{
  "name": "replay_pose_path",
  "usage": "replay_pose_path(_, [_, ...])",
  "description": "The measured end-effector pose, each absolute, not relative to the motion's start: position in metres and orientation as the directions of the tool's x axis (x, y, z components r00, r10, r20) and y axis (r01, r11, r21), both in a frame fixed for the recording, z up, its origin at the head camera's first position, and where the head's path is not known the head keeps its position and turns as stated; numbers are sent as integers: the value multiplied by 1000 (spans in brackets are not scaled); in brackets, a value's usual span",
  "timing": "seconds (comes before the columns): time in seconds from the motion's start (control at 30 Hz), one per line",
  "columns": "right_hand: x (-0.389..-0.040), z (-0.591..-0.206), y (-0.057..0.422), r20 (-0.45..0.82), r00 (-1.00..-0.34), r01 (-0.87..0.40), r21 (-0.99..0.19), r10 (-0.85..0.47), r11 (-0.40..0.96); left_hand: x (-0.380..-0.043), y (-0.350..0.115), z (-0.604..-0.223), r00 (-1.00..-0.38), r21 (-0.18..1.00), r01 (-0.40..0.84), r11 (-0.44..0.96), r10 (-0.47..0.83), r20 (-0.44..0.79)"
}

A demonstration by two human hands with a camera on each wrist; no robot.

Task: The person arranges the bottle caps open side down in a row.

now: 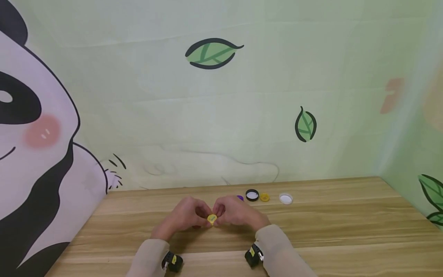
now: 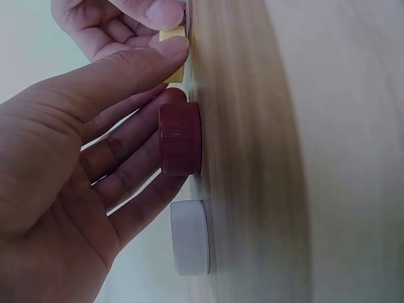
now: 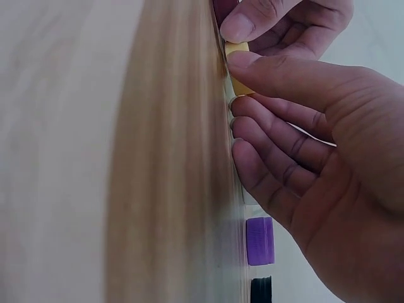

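Between the fingertips of both hands is a small yellow bottle cap (image 1: 212, 219), low over the table. My left hand (image 1: 189, 214) pinches one side of it and my right hand (image 1: 237, 211) pinches the other. In the left wrist view a ribbed dark red cap (image 2: 180, 139) stands close to my left fingers, with a ribbed white cap (image 2: 189, 238) farther along. The head view shows little of either, as the left hand covers them. Beyond my right hand, the right wrist view shows a purple cap (image 3: 260, 241) and part of a black cap (image 3: 261, 290).
Behind the right hand, a black cap with a white inside (image 1: 252, 195), an orange-yellow cap (image 1: 264, 197) and a whitish cap (image 1: 286, 198) lie along the back of the wooden table (image 1: 346, 215). A printed cloth wall (image 1: 242, 127) rises behind the table's far edge.
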State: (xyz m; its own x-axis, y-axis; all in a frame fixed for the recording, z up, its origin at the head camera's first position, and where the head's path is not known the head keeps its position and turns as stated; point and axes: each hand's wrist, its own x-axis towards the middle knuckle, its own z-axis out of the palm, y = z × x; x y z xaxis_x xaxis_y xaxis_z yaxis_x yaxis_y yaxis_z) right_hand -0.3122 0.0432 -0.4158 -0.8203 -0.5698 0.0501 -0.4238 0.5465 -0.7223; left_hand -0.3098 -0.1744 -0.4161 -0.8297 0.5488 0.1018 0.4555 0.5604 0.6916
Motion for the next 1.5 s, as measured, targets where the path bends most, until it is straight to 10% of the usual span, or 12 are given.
replay_pose_path(1.5, [-310, -414, 44, 16, -806, -424, -713, -591, 559, -310, -176, -412, -810, 607, 510, 610, 578, 99])
